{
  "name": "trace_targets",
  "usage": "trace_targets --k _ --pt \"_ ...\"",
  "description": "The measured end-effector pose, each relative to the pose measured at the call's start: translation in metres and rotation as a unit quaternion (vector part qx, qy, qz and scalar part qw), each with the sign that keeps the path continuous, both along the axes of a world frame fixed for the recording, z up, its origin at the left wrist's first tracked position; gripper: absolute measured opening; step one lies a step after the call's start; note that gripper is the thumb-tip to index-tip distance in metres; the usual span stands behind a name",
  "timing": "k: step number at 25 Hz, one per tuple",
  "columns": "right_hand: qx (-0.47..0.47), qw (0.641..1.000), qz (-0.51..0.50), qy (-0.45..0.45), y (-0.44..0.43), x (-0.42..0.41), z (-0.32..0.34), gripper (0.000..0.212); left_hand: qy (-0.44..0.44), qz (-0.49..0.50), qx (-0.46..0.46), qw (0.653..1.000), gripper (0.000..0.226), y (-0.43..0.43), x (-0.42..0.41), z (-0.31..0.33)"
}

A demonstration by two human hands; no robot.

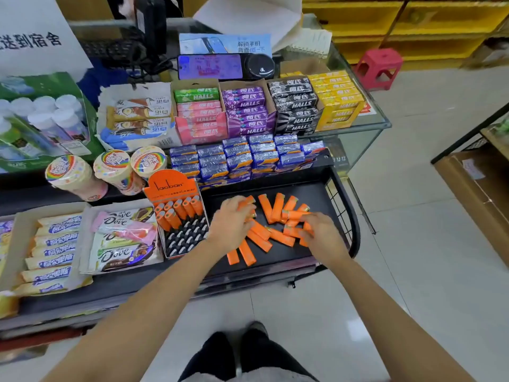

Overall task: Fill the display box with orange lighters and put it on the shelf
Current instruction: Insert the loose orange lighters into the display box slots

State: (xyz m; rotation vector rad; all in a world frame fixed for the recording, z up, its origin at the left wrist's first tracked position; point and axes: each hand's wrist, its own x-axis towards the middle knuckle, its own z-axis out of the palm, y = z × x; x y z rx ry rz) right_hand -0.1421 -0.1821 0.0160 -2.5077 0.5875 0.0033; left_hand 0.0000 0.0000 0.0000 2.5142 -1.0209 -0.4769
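An orange display box [180, 216] stands on the black shelf [297, 186], left of a loose heap of orange lighters [275, 210]. Several lighters stand upright in its back rows; the front slots of its black insert are bare. My left hand [232, 224] lies over the left side of the heap, fingers curled around an orange lighter [249, 201]. My right hand [321, 234] rests on the right side of the heap, fingers closed on other lighters [293, 231]. More lighters lie flat between and in front of both hands.
Dove chocolate box [124, 238] and a candy-bar box [46, 252] sit left of the display box. Blue gum packs [242, 158], Halls boxes [248, 111] and rainbow tubs [118, 169] fill the tier behind. A wire rail [347, 216] bounds the shelf's right end.
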Motion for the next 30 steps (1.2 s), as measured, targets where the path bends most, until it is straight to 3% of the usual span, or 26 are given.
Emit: trace_targets --k 2,4,11,16,21,25,30 --pt "-0.053 0.997 0.023 0.043 0.002 0.005 -0.007 0.027 -0.029 -0.026 0.076 0.996 0.048 0.0 0.003 -0.003" --pt "-0.093 0.992 0.044 0.079 0.004 0.007 -0.011 0.034 -0.041 -0.044 0.091 0.994 0.051 0.005 0.005 -0.009" --pt "-0.114 0.991 0.034 0.067 0.002 0.011 -0.016 0.031 0.003 0.003 -0.037 0.999 0.035 0.009 0.007 -0.012" --pt "0.013 1.0 -0.006 0.001 0.012 0.014 -0.007 0.03 0.161 0.152 -0.182 0.958 0.019 0.014 -0.003 0.002" --pt "0.146 0.988 0.003 -0.04 0.033 0.023 0.011 0.025 0.204 0.197 -0.295 0.912 0.02 0.03 -0.02 0.023" --pt "0.19 0.977 0.019 -0.097 0.056 0.038 0.023 0.022 0.164 0.247 -0.325 0.898 0.03 0.057 -0.032 0.04" --pt "0.216 0.964 0.057 -0.141 0.096 0.07 0.025 0.036 0.094 0.347 -0.313 0.879 0.025 0.103 -0.028 0.038"
